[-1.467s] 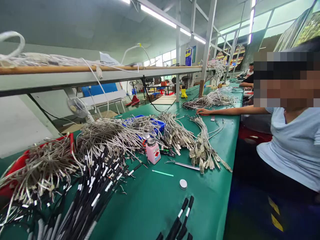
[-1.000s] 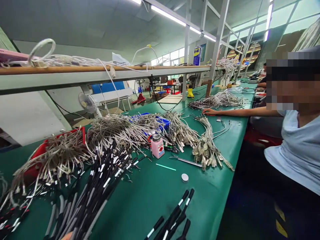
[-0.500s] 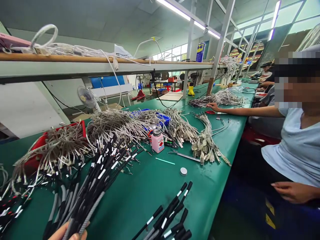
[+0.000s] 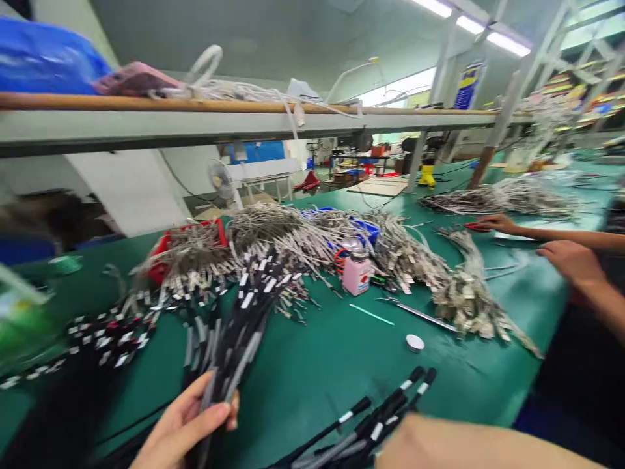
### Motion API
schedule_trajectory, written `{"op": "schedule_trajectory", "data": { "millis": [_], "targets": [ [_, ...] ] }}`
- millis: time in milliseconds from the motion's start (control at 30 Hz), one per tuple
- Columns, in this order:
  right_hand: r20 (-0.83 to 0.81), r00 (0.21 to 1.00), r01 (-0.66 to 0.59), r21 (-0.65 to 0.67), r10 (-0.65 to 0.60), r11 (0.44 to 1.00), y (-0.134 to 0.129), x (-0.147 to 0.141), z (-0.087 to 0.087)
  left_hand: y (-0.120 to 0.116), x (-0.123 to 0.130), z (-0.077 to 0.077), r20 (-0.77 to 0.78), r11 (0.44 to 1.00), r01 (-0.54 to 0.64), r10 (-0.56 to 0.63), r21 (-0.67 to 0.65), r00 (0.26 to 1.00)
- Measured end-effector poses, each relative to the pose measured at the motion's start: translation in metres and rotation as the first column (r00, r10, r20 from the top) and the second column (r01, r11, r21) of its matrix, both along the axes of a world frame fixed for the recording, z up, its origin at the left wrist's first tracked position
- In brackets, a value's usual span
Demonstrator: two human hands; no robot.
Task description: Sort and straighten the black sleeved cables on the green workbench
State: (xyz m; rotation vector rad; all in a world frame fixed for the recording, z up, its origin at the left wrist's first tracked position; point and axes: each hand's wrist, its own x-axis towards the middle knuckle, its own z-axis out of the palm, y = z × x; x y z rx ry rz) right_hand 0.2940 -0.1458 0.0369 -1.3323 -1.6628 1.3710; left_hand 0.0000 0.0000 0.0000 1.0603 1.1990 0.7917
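Left hand [image 4: 188,426] clamps the black cables [image 4: 244,319], fanned toward 12 o'clock for sorting; right hand unseen behind forearm [image 4: 469,446].

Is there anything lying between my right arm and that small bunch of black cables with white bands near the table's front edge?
Nothing visible does. The right forearm lies at the bottom edge, with the small bunch of black white-banded cables directly beside it; the hand itself is out of view. The left hand grips a larger bundle of black cables off to the side.

Your left hand [image 4: 183,426] grips a bundle of black cables with white bands [image 4: 234,339] on the green table [image 4: 312,365]; your right forearm [image 4: 469,446] lies beside more.
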Motion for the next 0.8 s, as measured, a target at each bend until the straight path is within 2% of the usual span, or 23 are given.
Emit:
{"op": "schedule_trajectory", "data": {
  "millis": [33,133,200,267,367,533,667,800],
  "targets": [
    [-0.052,0.998,-0.02,-0.013,0.019,1.0,0.021,-0.008,0.0,-0.004,0.002,0.004,0.024,1.0,0.025,-0.025,0.008,0.999],
    [-0.217,0.975,-0.054,-0.011,0.05,0.998,0.083,-0.048,-0.002,-0.008,0.008,0.011,0.153,0.976,0.188,-0.203,0.105,0.967],
    [-0.336,0.937,-0.082,0.039,0.09,0.996,0.111,-0.076,-0.004,-0.008,0.009,0.011,0.241,0.968,0.224,-0.245,0.112,0.939],
    [-0.437,0.894,-0.081,0.064,0.101,0.995,0.128,-0.097,-0.007,-0.008,0.009,0.009,0.26,0.969,0.219,-0.242,0.116,0.935],
    [-0.527,0.848,-0.043,0.027,0.051,0.999,0.135,-0.109,-0.015,-0.008,0.008,0.007,0.275,0.97,0.213,-0.237,0.116,0.932],
    [-0.557,0.826,0.08,-0.038,-0.088,0.996,0.132,-0.102,-0.028,-0.009,0.014,0.006,0.279,0.978,0.185,-0.204,0.094,0.938],
    [-0.58,0.8,0.128,-0.084,-0.153,0.988,0.132,-0.1,-0.032,-0.009,0.019,0.007,0.259,0.99,0.117,-0.134,0.079,0.957],
    [-0.662,0.706,0.211,-0.145,-0.253,0.967,0.136,-0.096,-0.032,-0.01,0.02,0.008,0.238,0.996,0.045,-0.062,0.077,0.969]
  ]
}}
